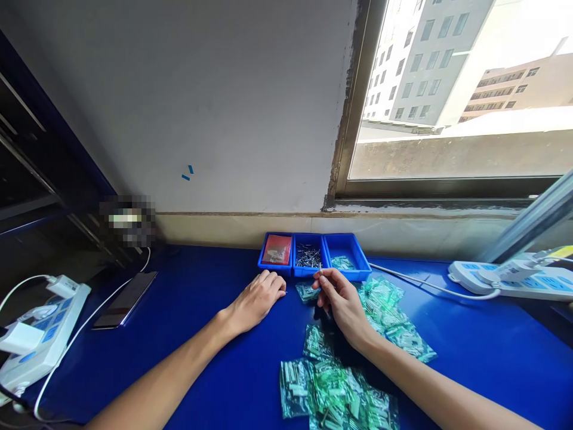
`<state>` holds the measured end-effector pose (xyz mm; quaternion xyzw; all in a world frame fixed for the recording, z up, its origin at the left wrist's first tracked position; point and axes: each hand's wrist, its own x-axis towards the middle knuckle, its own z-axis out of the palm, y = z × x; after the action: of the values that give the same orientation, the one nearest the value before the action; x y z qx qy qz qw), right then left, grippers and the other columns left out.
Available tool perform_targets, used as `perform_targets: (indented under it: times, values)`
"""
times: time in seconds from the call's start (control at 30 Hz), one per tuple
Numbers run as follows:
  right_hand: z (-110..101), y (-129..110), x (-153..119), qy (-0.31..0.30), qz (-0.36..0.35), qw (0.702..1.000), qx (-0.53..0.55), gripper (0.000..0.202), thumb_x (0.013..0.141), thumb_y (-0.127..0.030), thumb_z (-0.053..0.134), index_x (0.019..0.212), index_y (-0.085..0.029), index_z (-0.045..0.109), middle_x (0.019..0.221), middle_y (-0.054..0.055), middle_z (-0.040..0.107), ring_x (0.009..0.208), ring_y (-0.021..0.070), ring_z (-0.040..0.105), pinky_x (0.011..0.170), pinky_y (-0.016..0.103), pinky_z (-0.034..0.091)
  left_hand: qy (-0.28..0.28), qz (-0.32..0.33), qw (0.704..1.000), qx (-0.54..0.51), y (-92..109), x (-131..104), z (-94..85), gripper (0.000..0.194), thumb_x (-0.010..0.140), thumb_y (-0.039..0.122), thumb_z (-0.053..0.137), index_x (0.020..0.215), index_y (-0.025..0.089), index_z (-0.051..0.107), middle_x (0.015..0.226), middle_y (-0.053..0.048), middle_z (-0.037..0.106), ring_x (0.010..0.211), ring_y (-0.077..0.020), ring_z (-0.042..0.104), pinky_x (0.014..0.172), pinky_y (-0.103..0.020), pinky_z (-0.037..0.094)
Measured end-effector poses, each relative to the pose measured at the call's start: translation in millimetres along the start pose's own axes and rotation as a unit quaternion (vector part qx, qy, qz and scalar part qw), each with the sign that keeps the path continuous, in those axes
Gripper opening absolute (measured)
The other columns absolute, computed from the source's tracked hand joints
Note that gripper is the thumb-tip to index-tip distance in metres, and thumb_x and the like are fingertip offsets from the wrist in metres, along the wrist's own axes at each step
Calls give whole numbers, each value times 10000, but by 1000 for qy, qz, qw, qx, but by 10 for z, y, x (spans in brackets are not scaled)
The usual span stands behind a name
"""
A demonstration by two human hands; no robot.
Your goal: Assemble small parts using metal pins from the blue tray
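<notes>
My right hand (342, 301) is closed in a pinch in front of the bins, with a small screw (320, 268) standing up between thumb and forefinger. The middle blue bin (308, 273) just behind it holds a heap of loose dark metal screws (308, 255). Lower on the left, my left hand (259, 298) lies on the tabletop with curled fingers. A tiny pale tip shows at its fingertips, too small to name. Between the hands is a small clear green packet (308, 292).
The left bin holds a red-backed bag (276, 249); the right bin (358, 273) holds green packets. Piles of filled green bags (389, 316) cover the blue table (201, 382) at right and front. A phone (125, 300) and power strips (42, 331) with cables lie around the sides.
</notes>
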<state>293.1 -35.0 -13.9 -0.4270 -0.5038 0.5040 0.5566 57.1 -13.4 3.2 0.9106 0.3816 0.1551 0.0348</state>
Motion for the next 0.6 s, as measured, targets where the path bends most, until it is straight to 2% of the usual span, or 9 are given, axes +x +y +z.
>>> perform_targets:
  times: [0.23,0.6]
  values:
    - [12,11,-15,-3,-10,1000,-12,380,964,-601,632,1027,-228,601,875,8,663,551,113,564,458,228,404,-1,-4,1000,-6,-11,0,14,156,1116,242,431,1044,190,559,1044,-53,616,959,-216,553,855,-332,455]
    - [53,-2,-28,-11,-11,1000,-24,405,961,-623,621,1043,-228,594,888,6,663,553,122,627,403,205,434,33,-16,999,-4,-35,-11,82,234,1139,285,362,1042,195,555,1027,-48,606,926,-211,547,830,-354,388]
